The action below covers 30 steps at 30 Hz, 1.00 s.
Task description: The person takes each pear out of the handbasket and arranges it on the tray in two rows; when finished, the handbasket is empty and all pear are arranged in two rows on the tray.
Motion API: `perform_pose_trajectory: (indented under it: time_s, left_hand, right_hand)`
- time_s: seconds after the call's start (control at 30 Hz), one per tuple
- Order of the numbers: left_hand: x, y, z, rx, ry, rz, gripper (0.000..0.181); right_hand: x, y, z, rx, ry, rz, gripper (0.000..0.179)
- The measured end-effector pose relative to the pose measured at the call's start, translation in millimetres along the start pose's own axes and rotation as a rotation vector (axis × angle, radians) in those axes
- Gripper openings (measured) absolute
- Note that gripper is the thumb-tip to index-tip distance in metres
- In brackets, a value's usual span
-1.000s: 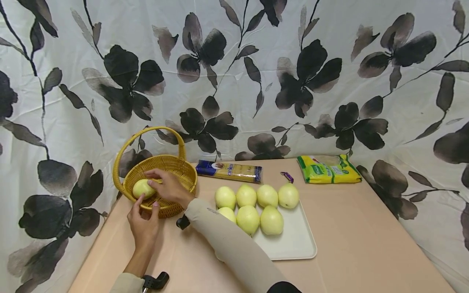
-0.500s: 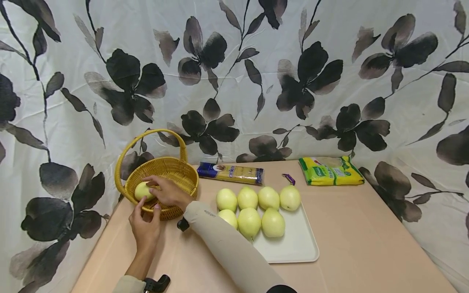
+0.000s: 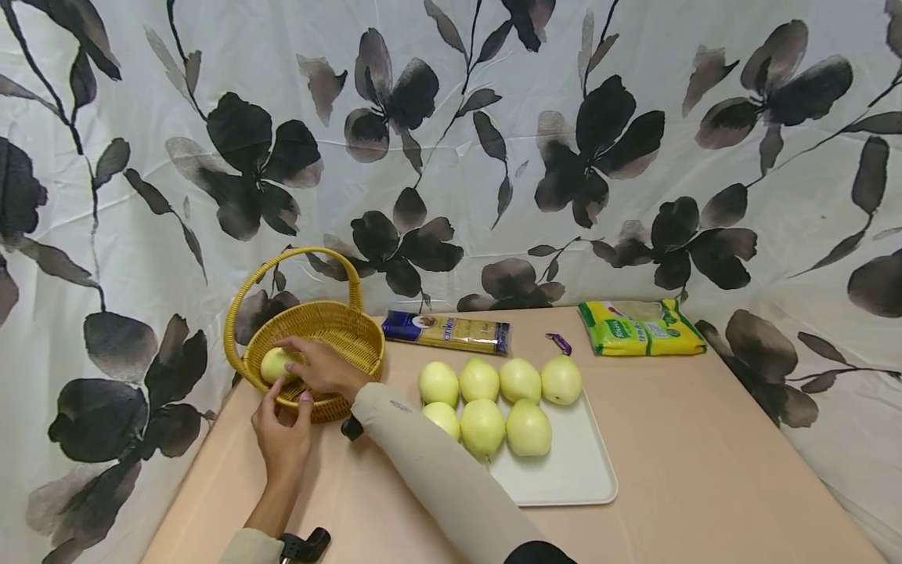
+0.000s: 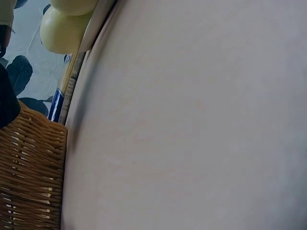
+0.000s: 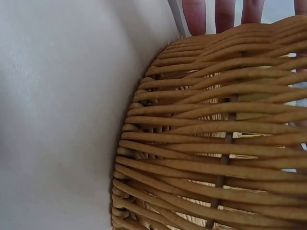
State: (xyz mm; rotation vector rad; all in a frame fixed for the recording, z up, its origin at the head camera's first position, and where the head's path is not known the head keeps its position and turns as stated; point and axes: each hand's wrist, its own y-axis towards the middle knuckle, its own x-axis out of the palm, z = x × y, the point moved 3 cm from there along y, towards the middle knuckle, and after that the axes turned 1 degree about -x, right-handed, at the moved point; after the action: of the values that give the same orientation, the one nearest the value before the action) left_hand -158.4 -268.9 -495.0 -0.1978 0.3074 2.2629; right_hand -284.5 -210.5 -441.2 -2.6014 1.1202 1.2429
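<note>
A yellow wicker basket (image 3: 352,333) with a tall handle stands at the left of the table. One round, pale yellow-green pear (image 3: 273,365) lies inside, by its left rim. My right hand (image 3: 326,366) reaches into the basket from the right, its fingers and thumb round the pear's right side. At the front rim is my left hand (image 3: 283,439), index fingertip just below the pear and thumb spread apart. Several fingers (image 5: 224,17) show at the edge of the wicker wall (image 5: 192,115) in the right wrist view. The left wrist view shows the basket's side (image 4: 33,167).
Right of the basket, a white tray (image 3: 574,478) carries several more pears (image 3: 482,427), partly hidden by the right sleeve (image 3: 430,454). Behind it lie a pasta packet (image 3: 447,333), a small purple wrapped sweet (image 3: 560,343) and a yellow-green bag (image 3: 641,329). A floral cloth hangs behind.
Both hands keep almost the same place at the basket; the right fingers have shifted slightly lower over the pear. The whole head view has drifted a little.
</note>
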Motion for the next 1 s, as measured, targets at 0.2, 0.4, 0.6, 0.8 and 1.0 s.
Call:
perform_pose_trajectory:
  time_s: [0.2, 0.4, 0.6, 0.8, 1.0]
  left_hand:
    - [0.7, -1.7, -0.4, -0.004, 0.004, 0.0, 0.064]
    - [0.7, -0.7, -0.5, -0.001, -0.007, -0.007, 0.064]
    - [0.8, -0.2, -1.0, 0.004, -0.037, -0.026, 0.063]
    - [0.0, 0.3, -1.5, -0.002, -0.012, -0.008, 0.062]
    - [-0.5, 0.3, -0.2, 0.0, -0.006, -0.004, 0.062]
  right_hand:
    - [0.8, 3.5, -0.6, -0.088, -0.039, -0.03, 0.045]
    - [2.0, 2.4, 1.5, -0.047, -0.199, -0.014, 0.045]
    - [4.0, 1.0, 4.6, 0.053, -0.312, -0.021, 0.042]
    - [4.0, 2.9, 6.3, 0.104, -0.255, -0.001, 0.044]
    - [4.8, 3.9, 8.1, 0.133, -0.165, -0.038, 0.053]
